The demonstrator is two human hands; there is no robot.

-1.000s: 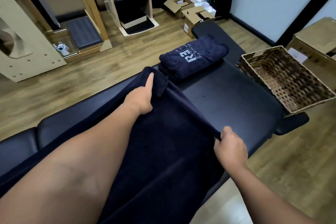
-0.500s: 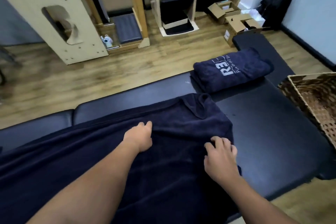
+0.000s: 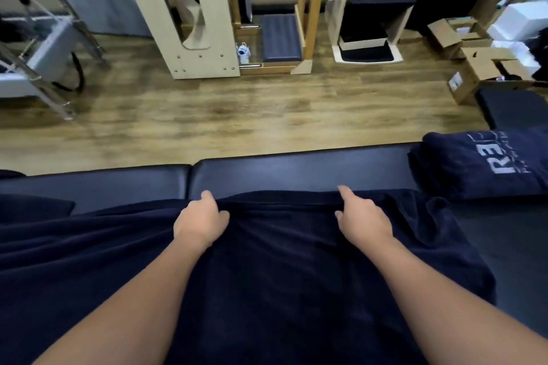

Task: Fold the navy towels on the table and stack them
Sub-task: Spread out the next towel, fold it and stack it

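Head view: navy towel [image 3: 267,270] spread flat over black padded table [image 3: 296,169], far edge doubled into a low fold. Left hand [image 3: 200,221] resting on that fold, fingers curled over the cloth and thumb out to the side, apparently gripping the edge. Right hand [image 3: 363,218] on the same fold further right, index finger extended along it, remaining fingers bent into the fabric. Folded navy towel [image 3: 486,166] with white lettering lying at the table's right end, near the spread one. Beyond, wooden floor [image 3: 207,109], cardboard boxes [image 3: 474,62], pale wooden frame [image 3: 189,9].
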